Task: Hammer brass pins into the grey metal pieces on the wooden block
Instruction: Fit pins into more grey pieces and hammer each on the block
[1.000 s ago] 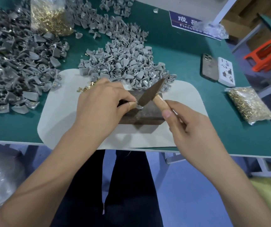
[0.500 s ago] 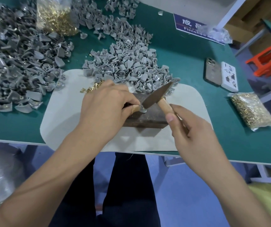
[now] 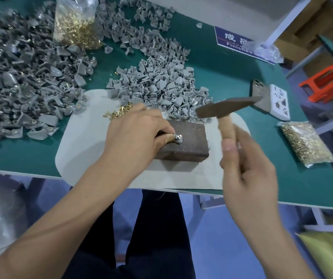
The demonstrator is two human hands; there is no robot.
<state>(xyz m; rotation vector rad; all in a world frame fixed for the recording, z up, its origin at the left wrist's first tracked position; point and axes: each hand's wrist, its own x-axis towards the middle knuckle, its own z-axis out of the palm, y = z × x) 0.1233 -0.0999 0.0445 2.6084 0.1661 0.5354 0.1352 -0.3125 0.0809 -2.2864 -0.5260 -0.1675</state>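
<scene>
**Holding one grey piece on the block, hammer raised**

Pinching a single grey metal piece [image 3: 178, 138] between thumb and fingertip, the left hand [image 3: 135, 135] rests curled on the wooden block [image 3: 189, 137], and the piece sits on the block's top face near its middle. The right hand [image 3: 246, 174] is clenched round the pale wooden handle of the one hammer [image 3: 228, 107], whose dark head is blurred and lifted clear of the block at about one o'clock from the piece.

The block lies on one pale mat [image 3: 89, 141] on the green table [image 3: 232, 73]. At ten o'clock from the left hand a small scatter of loose brass pins [image 3: 119, 112] lies on the mat; too many and too small to count. Two heaps of grey pieces stand beyond: a nearer pile [image 3: 157, 83] at twelve o'clock and a larger heap [image 3: 20, 81] at nine to ten o'clock.

Two clear bags of brass pins show: one bag [image 3: 75, 23] at eleven o'clock, the other bag [image 3: 304, 143] at three o'clock. At two o'clock one phone [image 3: 259, 91] lies just beside one white card [image 3: 279, 101]. A blue sign [image 3: 234, 40] sits at one o'clock.
</scene>
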